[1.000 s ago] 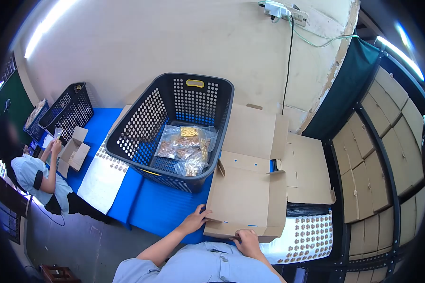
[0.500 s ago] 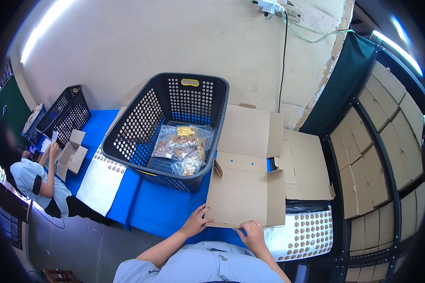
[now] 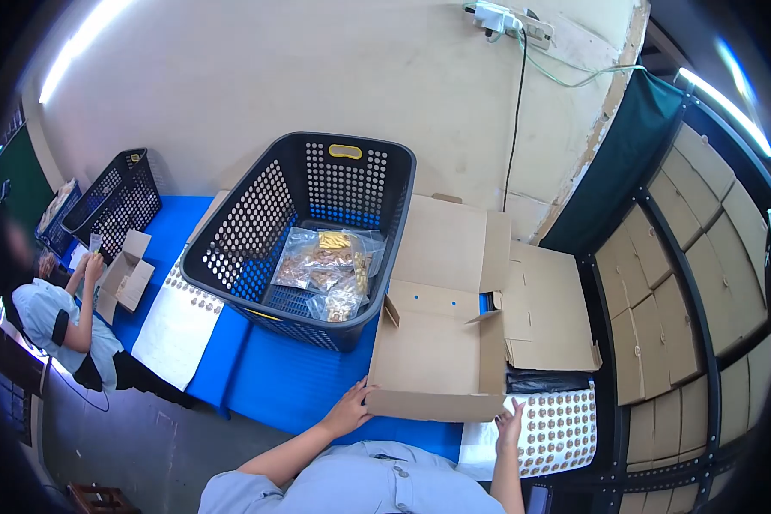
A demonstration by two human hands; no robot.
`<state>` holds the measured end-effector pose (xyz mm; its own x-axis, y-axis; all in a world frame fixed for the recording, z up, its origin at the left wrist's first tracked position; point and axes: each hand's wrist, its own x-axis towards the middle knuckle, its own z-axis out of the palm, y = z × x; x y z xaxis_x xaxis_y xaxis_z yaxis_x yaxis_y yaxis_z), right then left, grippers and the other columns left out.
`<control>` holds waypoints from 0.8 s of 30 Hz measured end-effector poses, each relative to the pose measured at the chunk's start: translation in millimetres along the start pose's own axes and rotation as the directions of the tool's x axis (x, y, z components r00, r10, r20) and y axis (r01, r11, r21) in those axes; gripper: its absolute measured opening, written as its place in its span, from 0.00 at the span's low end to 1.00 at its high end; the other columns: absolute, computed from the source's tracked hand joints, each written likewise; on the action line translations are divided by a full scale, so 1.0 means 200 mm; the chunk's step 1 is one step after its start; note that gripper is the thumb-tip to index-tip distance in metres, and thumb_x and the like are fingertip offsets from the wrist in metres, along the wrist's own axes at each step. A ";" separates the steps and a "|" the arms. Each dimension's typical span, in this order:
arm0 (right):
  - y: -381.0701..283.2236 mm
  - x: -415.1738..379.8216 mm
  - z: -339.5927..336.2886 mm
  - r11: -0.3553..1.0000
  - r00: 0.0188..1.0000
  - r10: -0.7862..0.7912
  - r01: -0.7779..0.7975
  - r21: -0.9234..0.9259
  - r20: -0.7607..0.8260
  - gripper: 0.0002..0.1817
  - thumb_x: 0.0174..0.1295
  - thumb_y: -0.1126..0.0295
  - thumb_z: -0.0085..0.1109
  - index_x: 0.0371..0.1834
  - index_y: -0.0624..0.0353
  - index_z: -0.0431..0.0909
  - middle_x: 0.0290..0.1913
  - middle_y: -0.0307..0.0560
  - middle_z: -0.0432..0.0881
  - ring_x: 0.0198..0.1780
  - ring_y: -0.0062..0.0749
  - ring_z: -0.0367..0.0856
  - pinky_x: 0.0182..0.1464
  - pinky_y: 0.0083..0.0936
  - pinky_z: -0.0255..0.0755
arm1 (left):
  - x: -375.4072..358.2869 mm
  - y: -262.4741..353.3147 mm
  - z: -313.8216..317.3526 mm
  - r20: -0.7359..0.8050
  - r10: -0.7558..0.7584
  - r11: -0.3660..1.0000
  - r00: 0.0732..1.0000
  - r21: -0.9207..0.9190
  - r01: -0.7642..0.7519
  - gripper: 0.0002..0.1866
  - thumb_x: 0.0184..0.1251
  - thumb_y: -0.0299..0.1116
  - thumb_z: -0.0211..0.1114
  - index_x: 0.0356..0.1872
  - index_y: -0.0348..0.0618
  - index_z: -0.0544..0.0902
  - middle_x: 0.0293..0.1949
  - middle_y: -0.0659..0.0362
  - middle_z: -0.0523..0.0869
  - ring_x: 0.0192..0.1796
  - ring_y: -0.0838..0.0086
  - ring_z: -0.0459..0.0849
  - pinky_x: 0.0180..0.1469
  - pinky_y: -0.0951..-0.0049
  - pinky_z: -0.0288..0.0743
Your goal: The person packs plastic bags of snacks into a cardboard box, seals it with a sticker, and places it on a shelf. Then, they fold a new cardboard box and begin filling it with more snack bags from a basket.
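A brown cardboard box, partly folded, lies in front of me with its front wall standing up and its lid laid back. At the left front corner, my left hand grips the cardboard with bent fingers. My right hand holds the right front corner between thumb and fingers. Just left of the box stands a large black perforated basket with a yellow-trimmed handle. Inside it are several clear plastic bags of small brown and yellow pieces.
Flattened cardboard lies right of the box, above a sheet of round stickers. A blue cloth covers the table. Boxes fill a black rack on the right. Another person works at the left beside a small open box.
The box's front wall has come up from lying flat. My right hand has moved right, from the front edge to the right front corner; my left hand stays at the left corner.
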<state>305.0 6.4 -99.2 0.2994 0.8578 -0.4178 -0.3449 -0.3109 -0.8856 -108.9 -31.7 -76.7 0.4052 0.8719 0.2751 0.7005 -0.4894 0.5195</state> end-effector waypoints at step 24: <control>-0.21 -0.41 0.55 0.142 0.703 0.141 0.682 -0.717 0.697 0.29 0.55 0.55 0.65 0.60 0.52 0.74 0.55 0.52 0.79 0.57 0.44 0.78 0.57 0.34 0.72 | 0.16 0.21 -0.04 0.231 -0.383 0.768 0.895 0.618 0.169 0.23 0.56 0.41 0.68 0.54 0.48 0.80 0.75 0.48 0.50 0.76 0.47 0.45 0.74 0.47 0.40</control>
<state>197.6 -6.3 -6.0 -0.4581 0.8446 -0.2771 0.7933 0.2478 -0.5561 -71.7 -23.2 -39.7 0.2303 0.9630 -0.1397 0.9693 -0.2398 -0.0549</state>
